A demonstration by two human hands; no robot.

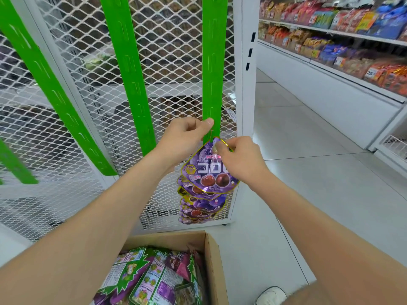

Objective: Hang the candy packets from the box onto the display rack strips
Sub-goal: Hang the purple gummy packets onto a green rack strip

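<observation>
Left hand (187, 133) grip clamped on lower part of rightmost green strip (214, 84), thumb on its face. Right hand (237, 155) grip pinches top edge of purple candy packet (209, 170) at the strip. More purple packets (200, 208) hang below. Cardboard box (217, 260) of packets stands on floor (308, 194).

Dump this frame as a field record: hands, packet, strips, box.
left hand: pinches the right green strip just above the packet
right hand: pinches the top of the purple packet, held at that strip
hung packets: purple, overlapping, lower on the same strip
middle strip: no packets on it
box: open cardboard, on the floor, holds green and purple packets
</observation>
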